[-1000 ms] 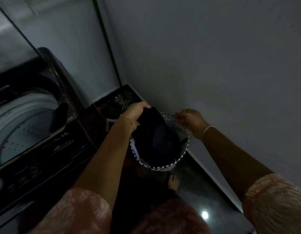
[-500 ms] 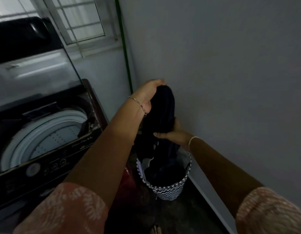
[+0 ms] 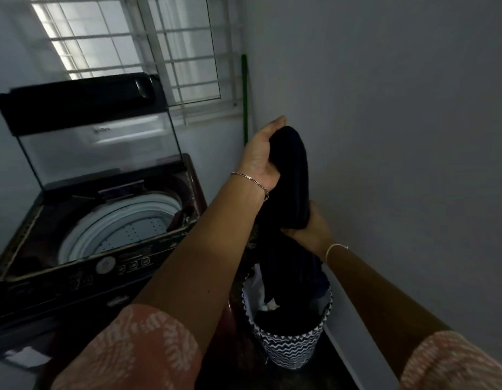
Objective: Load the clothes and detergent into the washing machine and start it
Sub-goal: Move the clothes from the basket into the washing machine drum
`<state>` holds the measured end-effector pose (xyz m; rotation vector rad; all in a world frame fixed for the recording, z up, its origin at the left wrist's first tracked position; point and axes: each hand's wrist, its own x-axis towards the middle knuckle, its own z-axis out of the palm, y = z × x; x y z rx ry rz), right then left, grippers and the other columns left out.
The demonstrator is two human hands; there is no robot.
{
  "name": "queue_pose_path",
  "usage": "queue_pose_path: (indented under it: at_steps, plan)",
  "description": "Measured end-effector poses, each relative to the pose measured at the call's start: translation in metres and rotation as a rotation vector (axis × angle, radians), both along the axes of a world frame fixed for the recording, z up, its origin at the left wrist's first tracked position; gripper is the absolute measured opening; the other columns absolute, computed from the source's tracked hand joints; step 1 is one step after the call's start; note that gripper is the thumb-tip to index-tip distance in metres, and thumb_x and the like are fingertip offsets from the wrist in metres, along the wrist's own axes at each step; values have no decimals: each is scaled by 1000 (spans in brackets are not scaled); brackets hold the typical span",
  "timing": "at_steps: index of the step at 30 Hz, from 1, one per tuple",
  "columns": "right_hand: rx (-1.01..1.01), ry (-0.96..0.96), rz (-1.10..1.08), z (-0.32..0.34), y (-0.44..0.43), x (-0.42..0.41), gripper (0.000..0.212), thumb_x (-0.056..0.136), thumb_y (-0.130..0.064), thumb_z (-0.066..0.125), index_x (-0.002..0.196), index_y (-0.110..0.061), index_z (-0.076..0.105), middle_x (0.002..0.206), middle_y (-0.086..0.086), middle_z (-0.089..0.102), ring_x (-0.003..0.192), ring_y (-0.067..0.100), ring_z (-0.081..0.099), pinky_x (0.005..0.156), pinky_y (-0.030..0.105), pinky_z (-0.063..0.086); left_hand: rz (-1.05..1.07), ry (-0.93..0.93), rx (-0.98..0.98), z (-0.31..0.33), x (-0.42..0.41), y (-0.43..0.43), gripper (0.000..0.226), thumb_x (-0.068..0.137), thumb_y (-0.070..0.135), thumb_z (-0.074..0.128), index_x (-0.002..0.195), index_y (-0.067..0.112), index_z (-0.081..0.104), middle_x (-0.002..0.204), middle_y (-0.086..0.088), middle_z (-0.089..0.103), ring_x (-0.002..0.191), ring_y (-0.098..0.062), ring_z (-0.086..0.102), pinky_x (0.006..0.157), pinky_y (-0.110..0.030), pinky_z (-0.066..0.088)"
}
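Note:
A dark garment (image 3: 292, 175) hangs lifted out of a zigzag-patterned laundry basket (image 3: 292, 347) on the floor by the right wall. My left hand (image 3: 261, 153) grips its top end, raised high. My right hand (image 3: 311, 229) grips the cloth lower down, above the basket. The garment's tail still trails into the basket, where more dark and white clothes lie. To the left stands a dark top-loading washing machine (image 3: 83, 266) with its glass lid (image 3: 97, 142) raised and its white drum (image 3: 123, 229) showing. I see no detergent.
The machine's control panel (image 3: 117, 266) with a round knob and buttons faces me. A grilled window (image 3: 148, 49) is behind it. A green pole (image 3: 245, 99) leans in the corner. The plain wall (image 3: 399, 136) runs close along the right.
Both hands have lifted the dark garment up out of the basket; a second ago they were down at its rim. My view has tilted up, showing the window and open lid.

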<state>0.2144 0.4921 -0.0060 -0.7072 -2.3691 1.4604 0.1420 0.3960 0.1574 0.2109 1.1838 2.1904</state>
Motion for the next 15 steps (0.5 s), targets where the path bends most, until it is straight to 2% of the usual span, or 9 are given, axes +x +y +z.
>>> queue_pose_path:
  at_steps: [6, 10, 13, 15]
  plan:
    - [-38, -54, 50, 7, -14, -14, 91, 66, -42, 76, 142, -29, 27, 132, 1, 55, 119, 25, 55, 102, 42, 46, 46, 37, 16, 25, -6, -1, 15, 85, 23, 66, 97, 15, 66, 96, -7, 64, 88, -24, 59, 76, -36, 52]
    - [-124, -43, 65, 31, -9, -31, 53, 90, -18, 60, 139, -15, 42, 126, 9, 58, 113, 30, 57, 99, 41, 47, 70, 64, 56, 46, -17, -13, 15, 85, 23, 67, 96, 14, 65, 95, -8, 63, 90, -25, 59, 81, -38, 52]
    - [-115, -1, 23, 49, -1, -51, 38, 89, -8, 54, 128, -7, 54, 114, 16, 64, 99, 33, 63, 87, 46, 53, 104, 84, 102, 54, -29, -27, 10, 85, 21, 65, 85, 11, 65, 89, -10, 62, 86, -26, 58, 78, -37, 52]
    - [-127, 46, -9, 58, 3, -63, 35, 89, 1, 47, 123, -1, 55, 106, 14, 64, 89, 30, 62, 74, 40, 52, 128, 97, 120, 49, -41, -41, 11, 85, 20, 63, 80, 11, 67, 85, -9, 63, 84, -26, 59, 78, -36, 52]
